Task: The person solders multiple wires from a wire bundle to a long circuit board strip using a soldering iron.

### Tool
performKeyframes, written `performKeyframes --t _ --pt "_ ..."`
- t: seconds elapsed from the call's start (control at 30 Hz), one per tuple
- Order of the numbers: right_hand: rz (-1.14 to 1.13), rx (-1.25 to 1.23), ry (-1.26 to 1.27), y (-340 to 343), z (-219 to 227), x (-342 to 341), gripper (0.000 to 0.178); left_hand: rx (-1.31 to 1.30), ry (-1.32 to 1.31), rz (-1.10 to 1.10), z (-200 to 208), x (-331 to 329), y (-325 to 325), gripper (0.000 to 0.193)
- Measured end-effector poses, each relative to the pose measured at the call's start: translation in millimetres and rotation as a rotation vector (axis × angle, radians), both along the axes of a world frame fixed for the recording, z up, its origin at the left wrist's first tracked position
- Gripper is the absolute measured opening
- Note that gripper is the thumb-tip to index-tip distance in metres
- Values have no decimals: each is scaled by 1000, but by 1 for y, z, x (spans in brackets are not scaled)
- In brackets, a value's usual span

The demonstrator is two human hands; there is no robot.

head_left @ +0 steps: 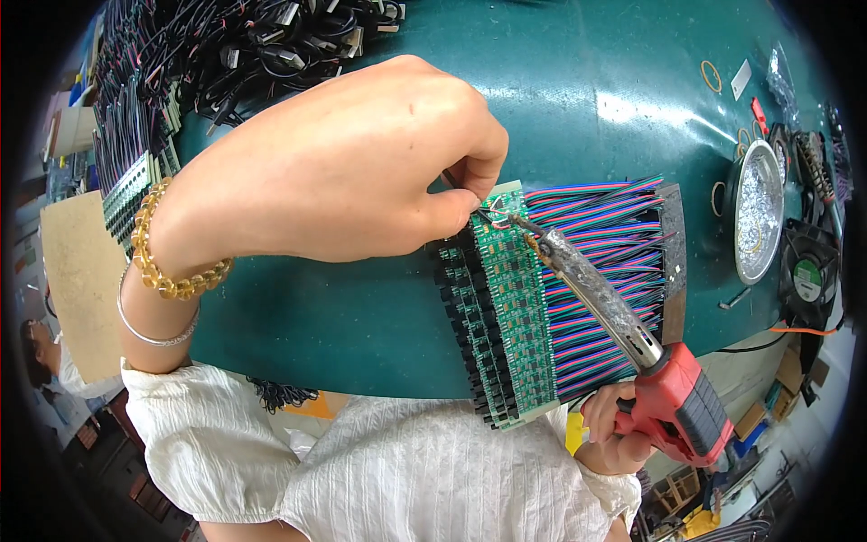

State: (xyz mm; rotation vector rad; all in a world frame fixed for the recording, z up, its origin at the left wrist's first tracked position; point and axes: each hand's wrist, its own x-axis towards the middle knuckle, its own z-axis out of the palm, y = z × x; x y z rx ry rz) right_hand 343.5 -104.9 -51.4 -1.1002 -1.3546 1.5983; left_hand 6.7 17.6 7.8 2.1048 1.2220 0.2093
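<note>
- The green table (307,334) spans most of the view and carries everything below.
- A heap of black cables (298,54) covers its far left part.
- The green circuit board panel (524,334) lies at the near edge, right of centre, with rows of coloured wires (596,303) running off its right side.
- The soldering iron (601,285), red-handled with a scorched metal barrel, slants over those wires; its tip is at the panel's top end.
- The left hand (406,154) arches over that same end, thumb and forefinger pressed together on a thin black lead (484,215) beside the tip.
- The right hand (619,429) has its fingers curled closed round the iron's handle.
- A round metal dish (759,217) sits at the right.
- Below it, a black fan (806,271) bears a round green label (809,279), its print too small to read.
</note>
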Motion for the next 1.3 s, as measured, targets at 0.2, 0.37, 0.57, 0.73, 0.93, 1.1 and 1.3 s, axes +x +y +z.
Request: performKeyframes --t 0.2,0.37,0.57,0.73,0.93,1.1,1.3 --pt "322 -38 35 16 -1 13 45 -25 6 7 2 -2 0 8" --pt "1 -2 30 2 5 -5 41 -28 -13 14 0 0 1 7" --pt "102 -90 21 8 10 -2 42 -40 -34 19 0 -2 0 8" --pt "265 -102 15 16 2 12 45 -42 -60 28 -1 -2 -1 8" --pt "105 -15 46 1 1 6 87 -28 -75 18 -2 -2 0 8" --pt "64 -106 36 2 13 -1 88 -14 -93 13 -3 -3 0 8" --pt "18 -205 -40 8 20 -10 70 -80 -99 35 -2 -1 2 7"
